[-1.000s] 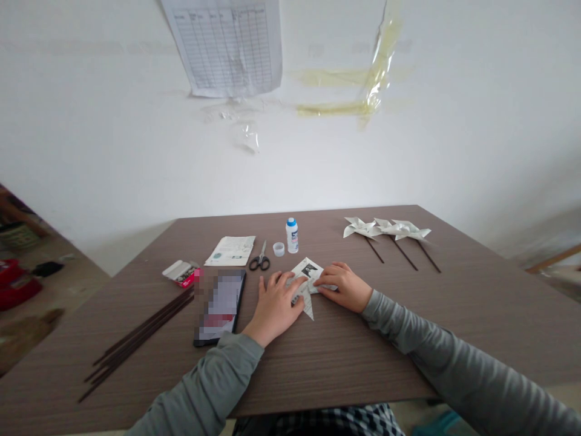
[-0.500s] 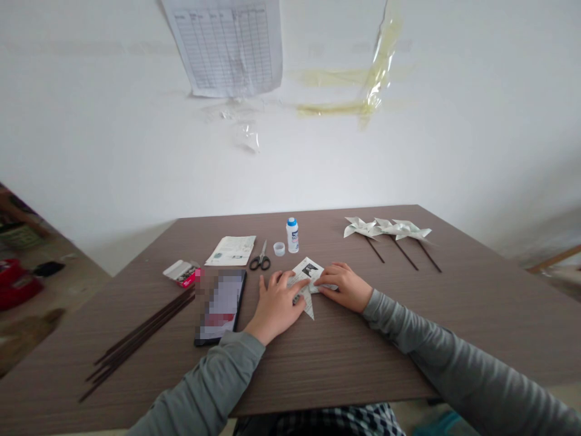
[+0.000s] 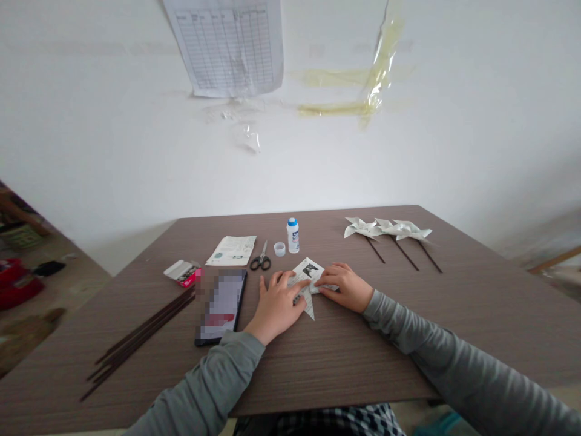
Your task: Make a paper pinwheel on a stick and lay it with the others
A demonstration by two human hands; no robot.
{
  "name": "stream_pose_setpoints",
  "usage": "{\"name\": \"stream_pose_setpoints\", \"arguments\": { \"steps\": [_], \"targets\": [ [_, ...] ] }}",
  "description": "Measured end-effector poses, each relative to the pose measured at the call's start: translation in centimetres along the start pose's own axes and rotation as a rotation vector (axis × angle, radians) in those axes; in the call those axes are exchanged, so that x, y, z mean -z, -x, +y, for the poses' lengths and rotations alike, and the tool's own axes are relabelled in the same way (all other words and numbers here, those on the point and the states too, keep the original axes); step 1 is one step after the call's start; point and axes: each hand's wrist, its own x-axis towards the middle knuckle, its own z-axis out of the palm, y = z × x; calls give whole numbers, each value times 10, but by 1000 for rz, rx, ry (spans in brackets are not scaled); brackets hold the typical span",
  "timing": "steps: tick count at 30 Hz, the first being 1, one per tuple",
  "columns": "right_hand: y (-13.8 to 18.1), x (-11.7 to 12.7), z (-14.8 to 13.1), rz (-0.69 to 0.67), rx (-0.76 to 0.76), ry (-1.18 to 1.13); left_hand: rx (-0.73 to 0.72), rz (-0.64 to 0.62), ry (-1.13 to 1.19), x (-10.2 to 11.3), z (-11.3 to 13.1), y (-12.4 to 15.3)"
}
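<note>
A printed sheet of paper [image 3: 309,268] with cut, pointed flaps lies on the table in front of me. My left hand [image 3: 280,303] rests on its left side with the fingers spread, pressing it down. From the right, my right hand [image 3: 347,286] has its thumb and fingers closed on a flap of the same paper; the fingertips partly cover that flap. Just beyond my hands stand a white glue bottle [image 3: 293,236] with a blue cap and a small clear cup [image 3: 279,249]. Black-handled scissors [image 3: 260,260] lie left of the cup.
A phone [image 3: 221,307] lies left of my left hand, beside several dark sticks [image 3: 140,330] and an open small red-and-white box [image 3: 182,272]. Folded printed paper [image 3: 231,251] is behind the phone. Three paper pinwheels [image 3: 362,227] on sticks lie at the back right, near the wall [image 3: 290,175].
</note>
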Motion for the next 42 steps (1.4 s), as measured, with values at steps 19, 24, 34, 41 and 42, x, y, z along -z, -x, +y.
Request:
{"name": "stream_pose_setpoints", "arguments": {
  "steps": [19,24,34,41,42],
  "targets": [
    [1,1,2,-14,-19,-15,-6,-2,-20,-1,2,0],
    [1,2,0,-10,-25,-17,-10,-6,-24,0,3,0],
    [1,3,-1,6,-20,-28,8,-14,6,2,3,0],
    [0,2,0,-11,-21,-10,3,1,0,0,2,1],
    [0,2,0,-10,-22,-11,6,9,2,-1,2,1]
  ]
}}
